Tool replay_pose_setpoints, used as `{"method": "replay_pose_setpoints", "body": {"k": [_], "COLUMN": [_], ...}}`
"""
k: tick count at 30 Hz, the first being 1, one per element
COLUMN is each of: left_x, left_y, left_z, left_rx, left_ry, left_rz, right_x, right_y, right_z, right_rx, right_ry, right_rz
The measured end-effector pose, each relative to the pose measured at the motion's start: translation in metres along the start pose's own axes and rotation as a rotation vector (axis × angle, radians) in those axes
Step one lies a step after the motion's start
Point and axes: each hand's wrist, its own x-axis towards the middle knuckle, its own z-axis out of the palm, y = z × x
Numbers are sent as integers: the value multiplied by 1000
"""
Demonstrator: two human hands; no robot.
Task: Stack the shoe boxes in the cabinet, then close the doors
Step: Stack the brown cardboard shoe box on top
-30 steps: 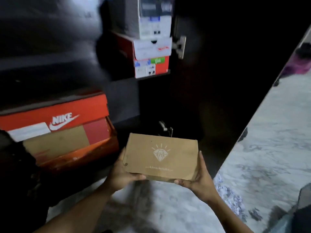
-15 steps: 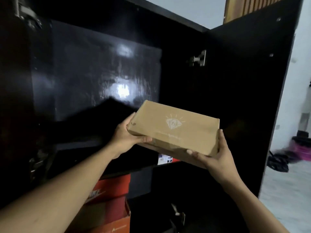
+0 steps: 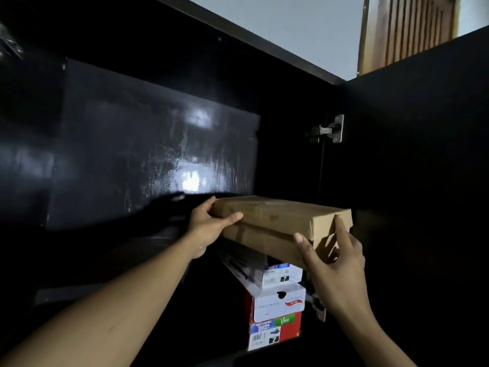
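Left hand (image 3: 209,230) and right hand (image 3: 337,263) grip the cardboard box (image 3: 275,215), which partly hides the stacked boxes (image 3: 277,300).

Cardboard box (image 3: 275,218) over two stacked boxes (image 3: 277,303) in cabinet (image 3: 158,154) right side; hinge (image 3: 330,129) above-right; door (image 3: 410,181) beyond hinge.

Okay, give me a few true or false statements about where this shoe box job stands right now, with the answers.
1. Both the left hand and the right hand hold the brown box. True.
2. The brown box is underneath the other shoe boxes. False: it is above them, over the barcode-labelled box.
3. The cabinet door is closed. False: it stands open, its hinge exposed.
4. The stack includes a red box. True.
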Motion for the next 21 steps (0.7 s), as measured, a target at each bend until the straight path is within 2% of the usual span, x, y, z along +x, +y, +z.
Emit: {"method": "replay_pose_setpoints", "body": {"k": [5,11,17,21], "left_x": [23,11,20,33], "left_y": [-13,2,-1,-8], "left_z": [24,51,54,53], "left_rx": [57,141,260,269], "left_ry": [0,-85,-141,-127], "left_rz": [-9,-6,-63,-38], "right_x": [12,30,50,61], "right_y": [7,18,22,24], "right_z": [14,42,67,79], "right_rx": [-14,35,70,18], "right_ry": [-41,-90,-168,-227], "right_rz": [44,43,71,120]}}
